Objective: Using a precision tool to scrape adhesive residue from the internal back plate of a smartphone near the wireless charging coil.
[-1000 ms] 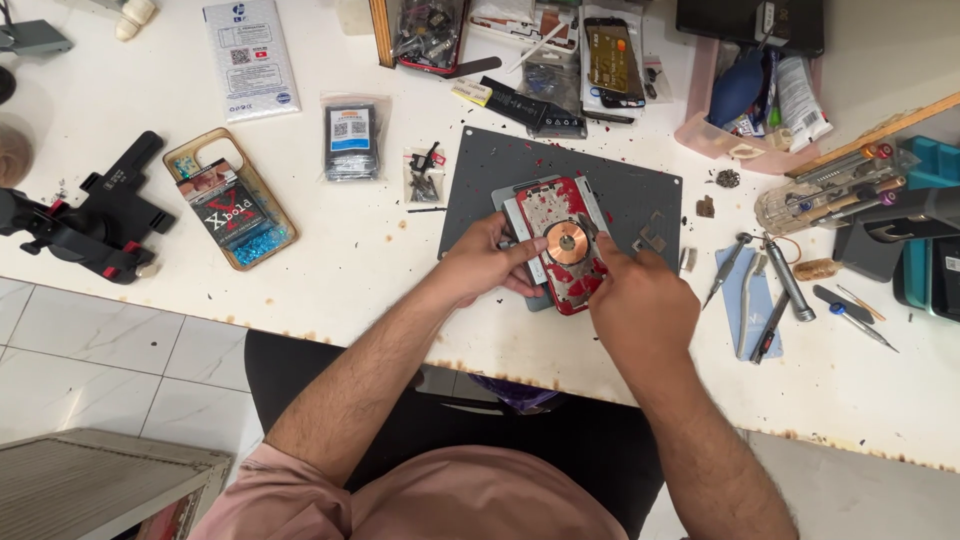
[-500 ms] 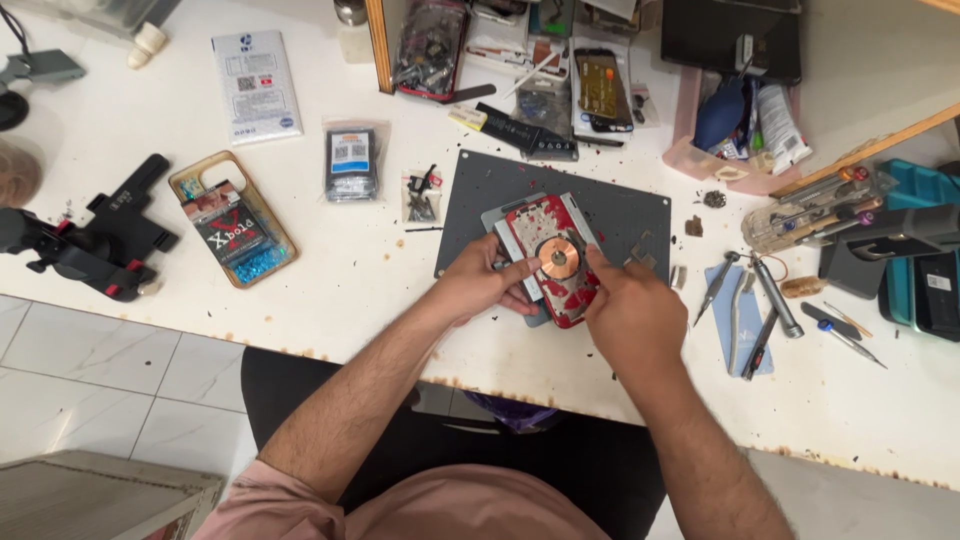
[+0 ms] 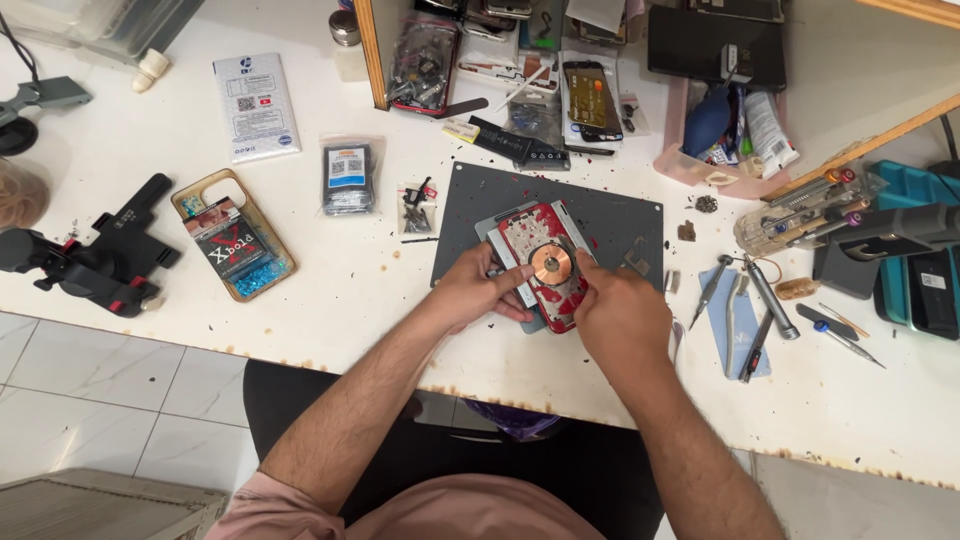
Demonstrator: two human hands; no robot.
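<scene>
phone (image 3: 545, 262) lower end hidden by hands, fingertips unseen

Opened red phone back (image 3: 545, 262), copper coil showing, flat on mat

Pink short sleeves, bare forearms

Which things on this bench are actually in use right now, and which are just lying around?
In use:
left hand
right hand
opened red phone with copper coil
grey work mat

Lying about:
phone case
black clamp
tweezers and screwdrivers
bagged parts
pink tray
</scene>
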